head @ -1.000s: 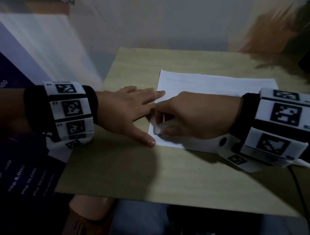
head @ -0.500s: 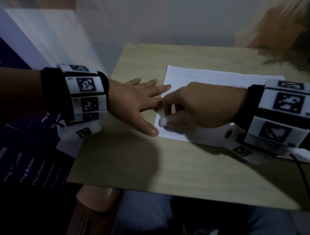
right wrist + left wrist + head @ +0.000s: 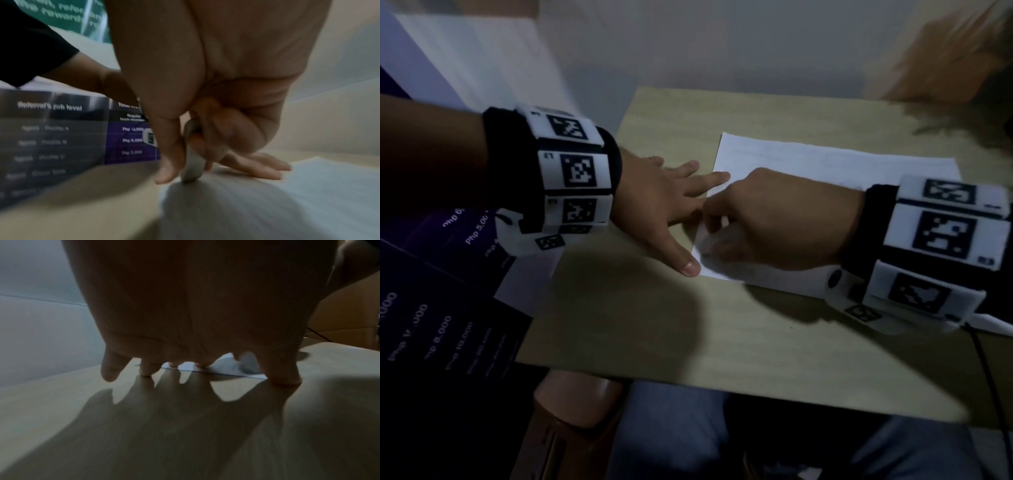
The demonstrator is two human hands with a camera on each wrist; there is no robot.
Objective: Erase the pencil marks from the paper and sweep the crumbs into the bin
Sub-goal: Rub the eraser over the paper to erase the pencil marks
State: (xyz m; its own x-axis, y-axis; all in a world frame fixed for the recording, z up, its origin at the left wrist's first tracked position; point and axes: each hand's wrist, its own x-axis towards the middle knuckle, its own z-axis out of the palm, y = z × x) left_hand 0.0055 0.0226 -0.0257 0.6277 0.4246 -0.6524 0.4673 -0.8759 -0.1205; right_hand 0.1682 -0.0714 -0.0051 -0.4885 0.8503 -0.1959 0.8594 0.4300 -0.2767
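Note:
A white sheet of paper lies on the pale wooden table. My right hand pinches a white eraser and presses its tip onto the paper's near left corner. In the right wrist view the eraser stands between thumb and curled fingers on the paper. My left hand lies flat with spread fingers at the paper's left edge, fingertips on the sheet, thumb at its corner. In the left wrist view its fingertips touch the table and the paper. Pencil marks are too faint to tell.
A dark purple printed board stands left of the table, also in the right wrist view as a printed board. A brown rounded object sits below the table's near edge. A black cable trails from the right wrist. No bin is in view.
The eraser in my right hand has shifted a little toward the paper's near left corner. The left hand stays flat on the paper's edge. The head camera has shifted.

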